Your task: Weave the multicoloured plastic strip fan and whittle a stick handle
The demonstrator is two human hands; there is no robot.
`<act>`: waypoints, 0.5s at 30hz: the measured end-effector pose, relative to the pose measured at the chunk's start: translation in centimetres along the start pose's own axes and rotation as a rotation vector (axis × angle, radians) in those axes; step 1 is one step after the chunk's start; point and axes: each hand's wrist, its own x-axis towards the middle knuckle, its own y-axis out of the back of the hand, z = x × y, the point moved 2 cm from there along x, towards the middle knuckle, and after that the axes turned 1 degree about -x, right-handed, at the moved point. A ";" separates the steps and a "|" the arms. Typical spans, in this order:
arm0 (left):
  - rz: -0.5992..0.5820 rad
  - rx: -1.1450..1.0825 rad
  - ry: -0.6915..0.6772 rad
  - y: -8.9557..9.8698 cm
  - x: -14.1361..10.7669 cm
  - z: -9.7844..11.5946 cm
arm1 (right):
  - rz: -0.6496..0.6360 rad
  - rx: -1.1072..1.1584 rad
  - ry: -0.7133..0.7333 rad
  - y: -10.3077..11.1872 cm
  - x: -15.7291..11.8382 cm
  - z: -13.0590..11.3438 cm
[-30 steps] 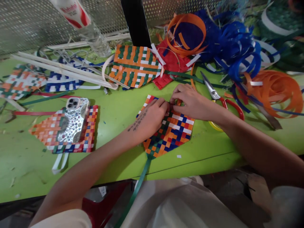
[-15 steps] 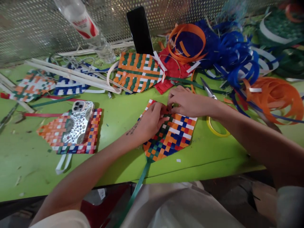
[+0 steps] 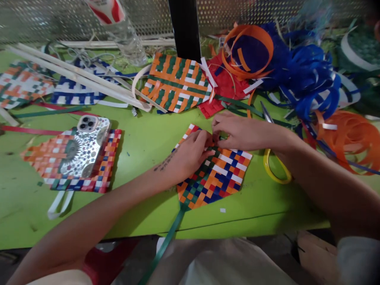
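A pointed woven piece (image 3: 218, 170) of orange, blue, white, red and green flat strips lies on the green table in front of me. A long green strip (image 3: 169, 235) runs from its near tip down over the table edge. My left hand (image 3: 194, 152) rests on the piece's left part, its fingers closed in a pinch near the far edge. Close beside it, my right hand (image 3: 233, 130) is also closed, pinching at the same far edge. Both sets of fingertips meet there, and the exact strip between them is mostly hidden. Yellow-handled scissors (image 3: 277, 170) lie partly under my right forearm.
To the left, a patterned phone (image 3: 87, 144) lies on another woven piece (image 3: 114, 158). Behind are an orange-green woven piece (image 3: 178, 85), a black phone (image 3: 185, 31), a water bottle (image 3: 126, 39) and pale sticks (image 3: 80, 77). Blue strips (image 3: 311, 75) and orange strips (image 3: 350, 138) pile up at right.
The camera view has shifted downward and closer. Both hands stay pinched at the far edge of the woven piece, with little visible change in their hold.
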 end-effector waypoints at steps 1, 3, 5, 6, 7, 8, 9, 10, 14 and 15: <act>0.005 0.001 -0.007 0.0 0.0 0.0 | 0.006 0.003 -0.001 -0.1 0.0 0.1; 0.017 0.004 -0.020 -0.1 0.0 -0.1 | 0.017 0.006 -0.009 -0.2 0.0 0.2; 0.023 0.005 -0.028 0.0 -0.1 -0.1 | 0.027 0.015 -0.029 -0.3 0.0 0.2; 0.023 0.006 -0.031 0.0 -0.1 -0.1 | 0.032 0.025 -0.044 -0.3 -0.1 0.1; 0.021 0.006 -0.032 0.0 -0.1 -0.1 | 0.039 0.038 -0.063 -0.3 -0.1 0.0; 0.019 0.005 -0.033 0.0 -0.1 -0.1 | 0.045 0.050 -0.081 -0.3 -0.1 -0.1; 0.017 0.003 -0.035 0.1 -0.1 0.0 | 0.050 0.057 -0.096 -0.3 -0.1 -0.2; 0.015 0.001 -0.037 0.1 -0.1 0.0 | 0.056 0.062 -0.107 -0.3 -0.1 -0.4; 0.024 -0.008 -0.060 0.1 -0.1 -0.1 | 0.067 0.073 -0.119 -0.5 0.0 -1.2; 0.027 -0.009 -0.068 0.1 -0.1 -0.1 | 0.067 0.072 -0.122 -0.6 0.0 -1.3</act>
